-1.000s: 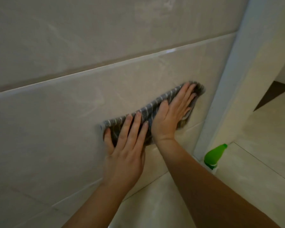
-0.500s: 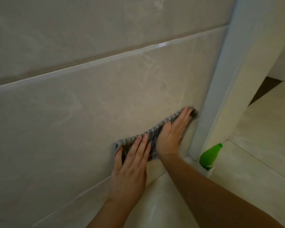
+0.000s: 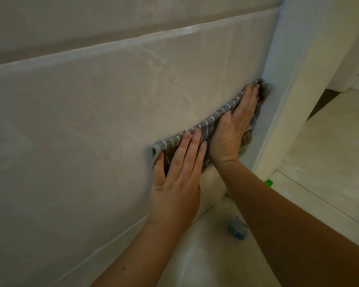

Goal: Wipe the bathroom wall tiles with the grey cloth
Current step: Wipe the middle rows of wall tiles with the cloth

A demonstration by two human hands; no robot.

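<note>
Striped grey cloth (image 3: 208, 124), stretched in a slanting band flat against the large lower wall tile (image 3: 91, 112), far end tucked right up to the white door frame (image 3: 288, 83). Pinned there by both hands. Left hand (image 3: 177, 177) on the nearer, lower end, fingers straight and close together, thumb spread out by the cloth's edge. Right hand (image 3: 237, 123) on the farther, upper end, palm flat, fingertips reaching the corner. Neither curled round the fabric: pressing only, no grasp.

Just below the cloth, the joint to the next tile row, then the pale floor (image 3: 323, 154). Low beside the frame, a green cap (image 3: 268, 182), mostly hidden behind the right forearm. Nearer, a small blue object (image 3: 237, 227), too blurred to identify.

Probably mid-stroke at the tile's end by the frame. Risks from here:

- **Losing the cloth.** With flat palms and no pinch, liable to slide down the glossy tile if pressure eases, or to bunch up if the hands close together.
- **The corner.** Little room there, so fingertips apt to jam against the frame on any further push that way, and the narrow strip beside it easily missed.
- **Sweeping lower.** A fair chance of the right forearm knocking over whatever carries the green cap.

Pale streaks on the tile above, either veining or smears, impossible to tell which.
</note>
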